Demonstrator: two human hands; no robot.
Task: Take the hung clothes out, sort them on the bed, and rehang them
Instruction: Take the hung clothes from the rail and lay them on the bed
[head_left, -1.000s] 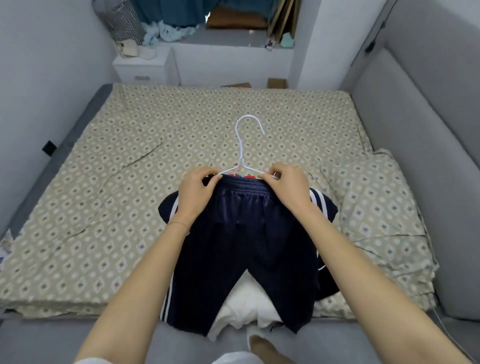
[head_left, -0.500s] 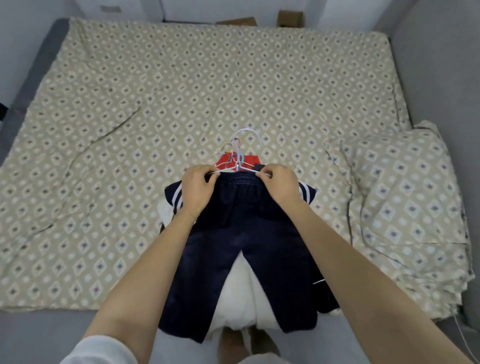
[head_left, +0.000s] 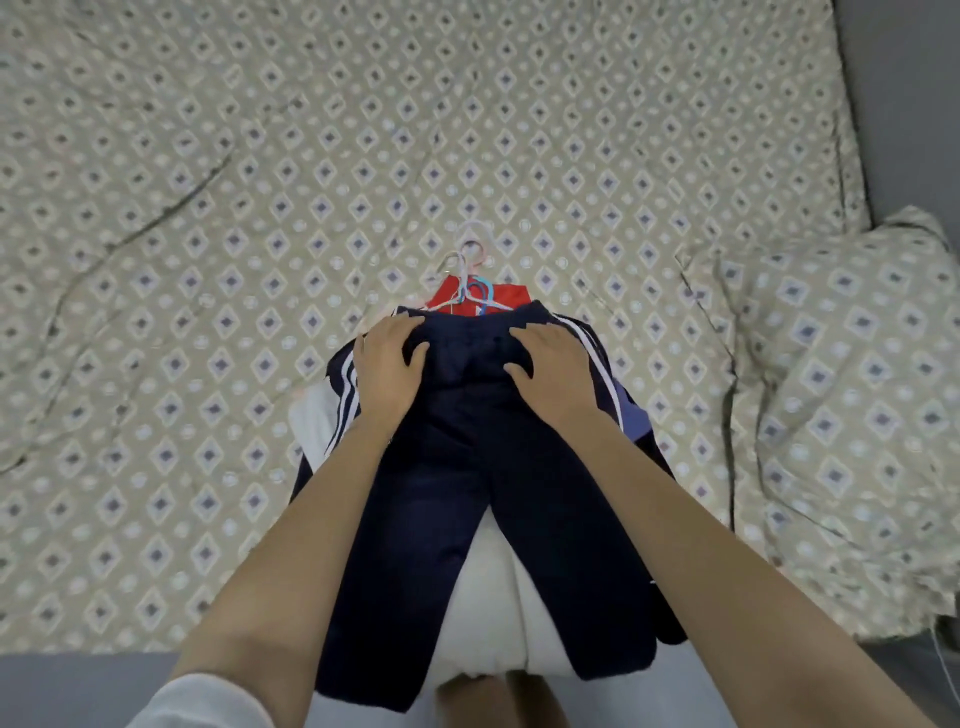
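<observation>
Left hand (head_left: 387, 364) and right hand (head_left: 556, 369) press flat, gripping nothing, on the navy shorts (head_left: 467, 493), which top the clothes pile (head_left: 488, 613) at the bed's (head_left: 208, 208) near edge. The shorts are probably soft, light and slippery, so pinch the waistband.

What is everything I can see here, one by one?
navy shorts: one, dark blue with white side stripes, top of pile on bed
white garment: one, white, under the shorts
red garment: one, red, far end of pile
blue garment: one, lighter blue, peeking out right of shorts
hangers: several, white and light blue, hooks beyond pile
bedsheet: one, beige with diamonds, covering bed
pillow: one, same pattern, right side
left hand: one, flat on shorts' waist
right hand: one, flat on shorts' waist
</observation>
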